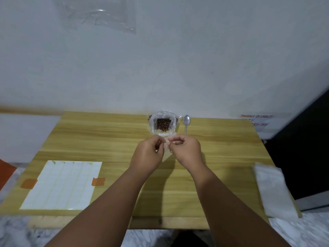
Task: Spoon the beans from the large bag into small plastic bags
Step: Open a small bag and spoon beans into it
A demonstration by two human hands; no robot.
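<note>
The large clear bag (pixel 153 123) stands open at the far edge of the wooden table (pixel 222 154), with dark brown beans (pixel 162 124) inside. A metal spoon (pixel 186 123) lies just right of it, bowl pointing away from me. Just in front of the large bag, my left hand (pixel 148 154) and my right hand (pixel 185 150) face each other and pinch the top of a small clear plastic bag (pixel 166 154) between fingertips. Most of the small bag is hidden between the hands.
A white label sheet (pixel 60 184) is taped down with orange tape at the near left. A stack of white plastic bags (pixel 274 188) lies at the table's right edge. The wall stands right behind the large bag. A dark object fills the far right.
</note>
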